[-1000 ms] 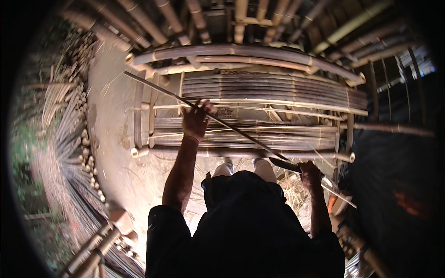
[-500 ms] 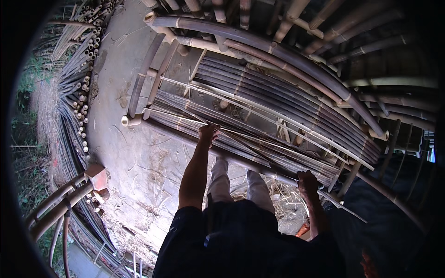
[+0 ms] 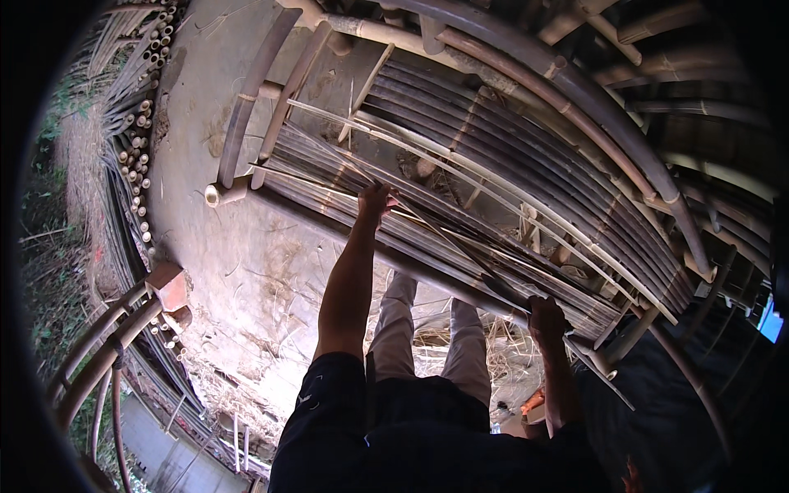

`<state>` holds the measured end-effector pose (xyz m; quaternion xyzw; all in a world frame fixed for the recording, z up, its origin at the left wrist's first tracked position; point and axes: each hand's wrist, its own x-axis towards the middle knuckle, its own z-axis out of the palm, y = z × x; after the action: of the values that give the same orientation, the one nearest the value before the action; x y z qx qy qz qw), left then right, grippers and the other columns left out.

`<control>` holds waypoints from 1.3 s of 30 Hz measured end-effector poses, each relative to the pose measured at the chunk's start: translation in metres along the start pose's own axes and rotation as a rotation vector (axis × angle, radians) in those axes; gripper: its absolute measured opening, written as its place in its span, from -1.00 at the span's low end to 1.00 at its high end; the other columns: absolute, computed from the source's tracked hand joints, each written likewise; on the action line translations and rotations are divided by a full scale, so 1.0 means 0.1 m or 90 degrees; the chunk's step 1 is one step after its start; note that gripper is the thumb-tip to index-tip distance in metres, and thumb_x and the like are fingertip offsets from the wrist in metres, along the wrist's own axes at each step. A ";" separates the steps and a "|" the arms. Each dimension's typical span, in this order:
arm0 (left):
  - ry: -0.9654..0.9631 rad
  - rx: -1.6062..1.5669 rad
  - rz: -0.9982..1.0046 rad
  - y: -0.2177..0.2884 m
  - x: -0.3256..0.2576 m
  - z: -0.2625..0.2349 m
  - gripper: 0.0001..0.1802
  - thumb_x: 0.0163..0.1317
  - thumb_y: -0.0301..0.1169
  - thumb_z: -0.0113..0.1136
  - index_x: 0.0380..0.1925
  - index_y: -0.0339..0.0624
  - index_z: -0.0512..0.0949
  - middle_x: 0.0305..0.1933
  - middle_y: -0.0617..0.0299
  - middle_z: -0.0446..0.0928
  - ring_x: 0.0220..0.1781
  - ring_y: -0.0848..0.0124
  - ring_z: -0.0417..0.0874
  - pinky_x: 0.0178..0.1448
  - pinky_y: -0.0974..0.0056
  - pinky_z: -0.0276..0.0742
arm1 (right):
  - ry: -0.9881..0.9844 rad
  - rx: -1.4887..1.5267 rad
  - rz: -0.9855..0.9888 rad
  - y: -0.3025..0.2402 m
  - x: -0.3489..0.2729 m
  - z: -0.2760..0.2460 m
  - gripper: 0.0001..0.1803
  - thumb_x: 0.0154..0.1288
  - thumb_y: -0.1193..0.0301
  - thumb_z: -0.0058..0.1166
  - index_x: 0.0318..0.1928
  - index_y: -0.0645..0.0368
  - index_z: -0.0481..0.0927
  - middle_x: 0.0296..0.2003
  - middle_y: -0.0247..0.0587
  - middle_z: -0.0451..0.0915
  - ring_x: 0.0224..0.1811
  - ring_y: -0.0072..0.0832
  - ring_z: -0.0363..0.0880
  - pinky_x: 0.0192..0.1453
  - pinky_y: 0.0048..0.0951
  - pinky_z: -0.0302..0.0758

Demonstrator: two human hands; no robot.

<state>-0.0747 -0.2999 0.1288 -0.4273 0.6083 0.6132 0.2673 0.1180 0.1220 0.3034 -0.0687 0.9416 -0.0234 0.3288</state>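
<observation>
My left hand (image 3: 376, 201) is closed around a thin bamboo strip (image 3: 329, 151) above the near rack of slats. The strip extends to the upper left and also down to the right from the hand. Close to the rack's near right end, my right hand (image 3: 546, 319) is closed on a dark, flat, blade-like piece (image 3: 505, 290); its exact kind is too dim to tell. Many long split bamboo slats (image 3: 316, 174) lie side by side beneath both hands. A thick bamboo pole (image 3: 304, 215) forms the rack's near edge, just in front of my legs.
Beyond lies a second panel of dark bamboo slats (image 3: 460, 123), with a curved bamboo rail (image 3: 612, 115) above it. Stacked bamboo poles (image 3: 123, 189) line the left side. A reddish block (image 3: 167, 287) sits by pole ends. Shavings (image 3: 501, 349) litter the floor near my legs.
The view has shifted, with the rack now appearing larger. My left hand has risen slightly off the slats, and the dark flat piece beside my right hand shows more plainly.
</observation>
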 end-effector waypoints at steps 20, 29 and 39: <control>0.003 1.087 0.574 -0.46 0.57 -0.19 -0.73 0.13 -0.42 0.15 -0.13 0.05 0.57 -0.06 0.19 0.52 0.09 0.20 0.51 0.09 -0.03 0.43 | 0.101 0.078 0.098 0.10 1.83 0.63 -0.60 0.16 0.26 0.29 -0.05 0.17 0.52 0.06 -0.11 0.49 -0.06 -0.07 0.55 0.05 -0.04 0.54; -0.060 1.205 0.531 -0.37 0.69 -0.21 -0.78 0.18 -0.36 0.14 -0.15 -0.03 0.56 -0.13 0.21 0.55 0.01 0.24 0.58 0.10 -0.09 0.42 | 0.040 0.275 0.102 -0.27 1.64 1.04 -0.47 0.14 0.32 0.33 0.08 0.24 0.46 0.15 0.03 0.39 0.08 0.04 0.53 0.11 -0.09 0.53; -0.251 0.957 0.661 -0.12 0.68 -0.31 -0.70 0.27 -0.40 0.14 0.00 0.01 0.41 -0.12 0.18 0.50 0.08 0.20 0.53 0.29 -0.18 0.21 | 0.068 0.293 0.199 -0.14 1.61 1.40 -0.64 0.21 0.28 0.27 -0.10 0.12 0.44 -0.11 -0.04 0.54 -0.06 -0.02 0.55 -0.15 -0.01 0.52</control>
<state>-0.0915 -0.3414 0.0681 0.2948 0.9038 0.1625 0.2643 0.0822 0.0845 0.0960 0.1551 0.9267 -0.1890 0.2852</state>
